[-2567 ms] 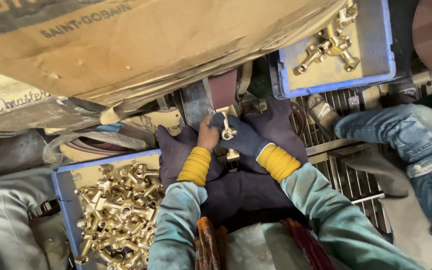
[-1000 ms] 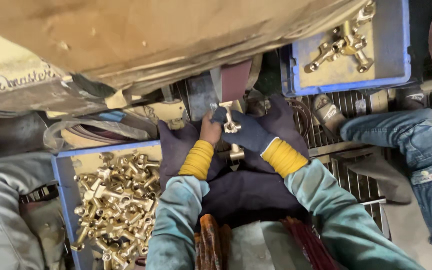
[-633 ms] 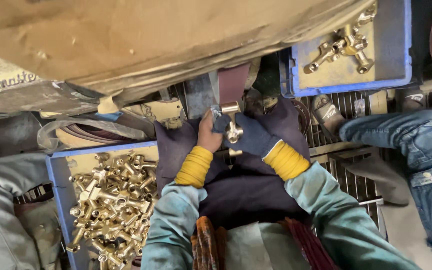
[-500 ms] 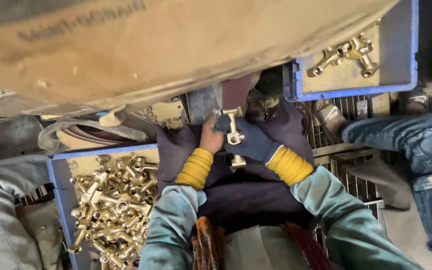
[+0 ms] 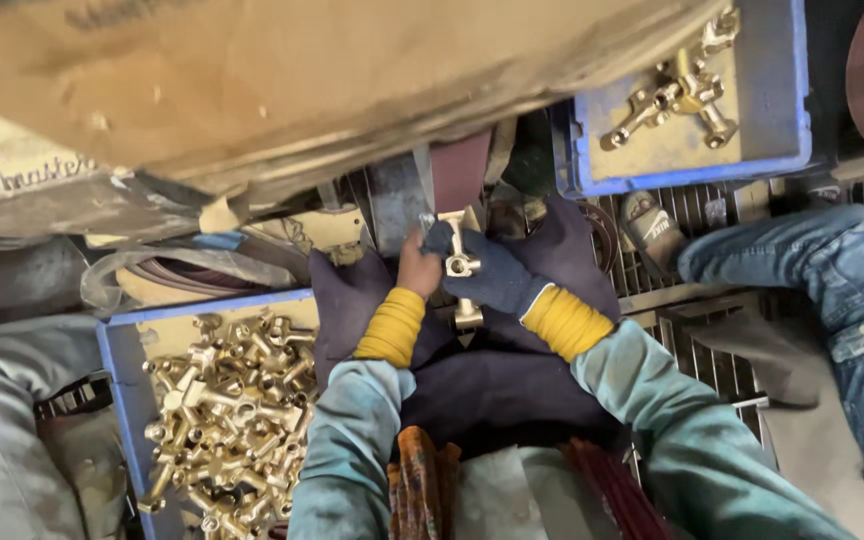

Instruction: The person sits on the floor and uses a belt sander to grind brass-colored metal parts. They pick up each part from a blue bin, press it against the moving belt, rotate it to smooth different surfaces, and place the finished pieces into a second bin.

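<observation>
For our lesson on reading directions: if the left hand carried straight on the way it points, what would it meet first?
Probably the maroon sanding belt just beyond the brass fitting that the left hand grips; depth is unclear.

A metal floor grate (image 5: 722, 360) anchors the cramped workshop scene. Above and to its left, a large tan cardboard sheet (image 5: 332, 80) fills the top. Just above the grate sits a blue bin (image 5: 802, 90); another blue bin (image 5: 117, 400) lies well to its left. Light is dim and even.
</observation>
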